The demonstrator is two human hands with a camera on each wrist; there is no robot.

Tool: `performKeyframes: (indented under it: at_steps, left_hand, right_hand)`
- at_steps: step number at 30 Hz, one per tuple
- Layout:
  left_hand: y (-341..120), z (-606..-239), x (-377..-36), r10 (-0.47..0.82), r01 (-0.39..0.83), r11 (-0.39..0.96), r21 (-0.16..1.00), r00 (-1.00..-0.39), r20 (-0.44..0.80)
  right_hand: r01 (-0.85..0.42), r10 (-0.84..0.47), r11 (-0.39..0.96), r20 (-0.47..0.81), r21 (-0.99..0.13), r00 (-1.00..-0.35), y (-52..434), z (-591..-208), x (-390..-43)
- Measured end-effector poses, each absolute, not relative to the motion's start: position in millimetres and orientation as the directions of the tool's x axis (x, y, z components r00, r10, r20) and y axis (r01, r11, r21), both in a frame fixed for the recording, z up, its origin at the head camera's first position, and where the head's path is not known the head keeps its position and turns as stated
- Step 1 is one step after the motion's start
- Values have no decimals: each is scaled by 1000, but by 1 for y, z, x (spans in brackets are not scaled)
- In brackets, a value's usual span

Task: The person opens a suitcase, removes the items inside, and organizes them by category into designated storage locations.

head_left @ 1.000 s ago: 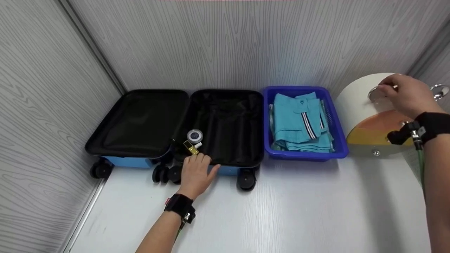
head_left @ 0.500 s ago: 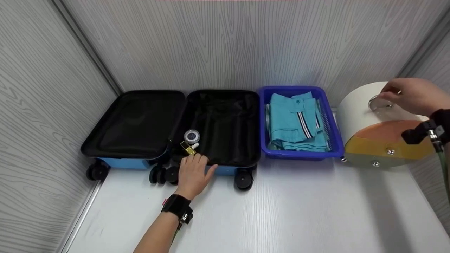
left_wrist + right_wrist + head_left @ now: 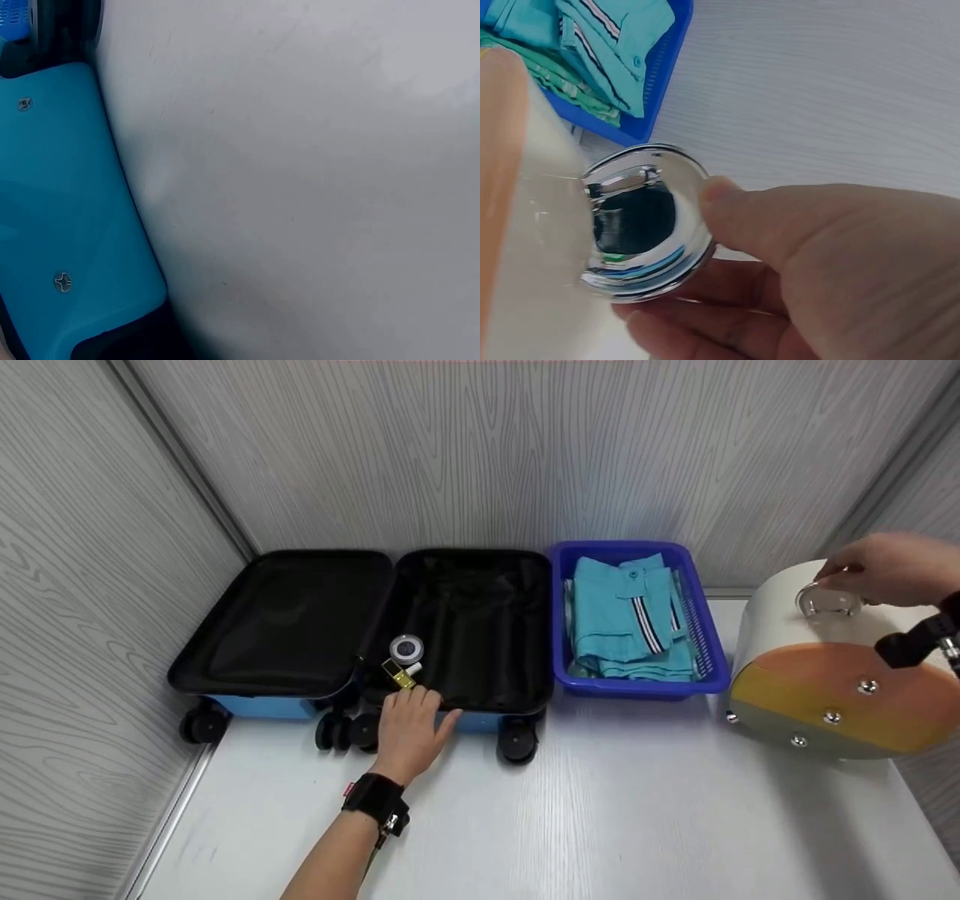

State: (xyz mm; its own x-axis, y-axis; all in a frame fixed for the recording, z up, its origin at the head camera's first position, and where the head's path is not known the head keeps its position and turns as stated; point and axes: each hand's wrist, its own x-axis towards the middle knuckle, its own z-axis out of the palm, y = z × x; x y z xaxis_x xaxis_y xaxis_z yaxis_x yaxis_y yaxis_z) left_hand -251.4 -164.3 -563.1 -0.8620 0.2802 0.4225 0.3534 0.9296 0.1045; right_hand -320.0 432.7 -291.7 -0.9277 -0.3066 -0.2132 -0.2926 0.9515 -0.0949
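Observation:
My left hand (image 3: 409, 735) lies with its fingers over the front rim of an opened blue suitcase (image 3: 480, 723), thumb spread apart. Just ahead of those fingertips, inside the black lining, are a round clear-rimmed compact (image 3: 406, 649) and a small gold item (image 3: 398, 673) with a white tube-shaped piece beside it. On the far right, my right hand (image 3: 892, 568) grips the chrome handle (image 3: 649, 225) of a cream, rounded case (image 3: 780, 607). The case's front is banded orange, yellow and grey with several silver knobs. In the right wrist view the thumb presses the handle's outer edge, fingers behind it.
A blue plastic basket (image 3: 641, 687) of folded turquoise clothes (image 3: 619, 607) stands between suitcase and case. The suitcase's other half (image 3: 289, 622) lies open at left, its black wheels (image 3: 517, 741) on the white table (image 3: 600, 810). Wood-grain panels (image 3: 480, 450) rise behind and at both sides.
The cream case has come nearer to me and slightly rightward with my right hand on its handle, opening a gap beside the basket. My left hand stays on the suitcase rim.

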Motion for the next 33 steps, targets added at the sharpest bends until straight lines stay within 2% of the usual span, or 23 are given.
performKeyframes:
  at_steps: [8, 20, 33]
  left_hand:
    - [-161, -561, -251, 273, 344, 932, 113, -873, 403]
    - [-158, -563, -253, 281, 359, 927, 111, -858, 431]
    - [-155, -563, -252, 269, 350, 928, 126, -866, 423]
  right_hand:
    - [-292, -333, 942, -326, -168, -885, 427, -284, -313]
    - [-107, -293, 929, -527, -355, -797, 419, -279, -300]
    - [112, -233, 896, -670, -429, -705, 396, -279, -292]
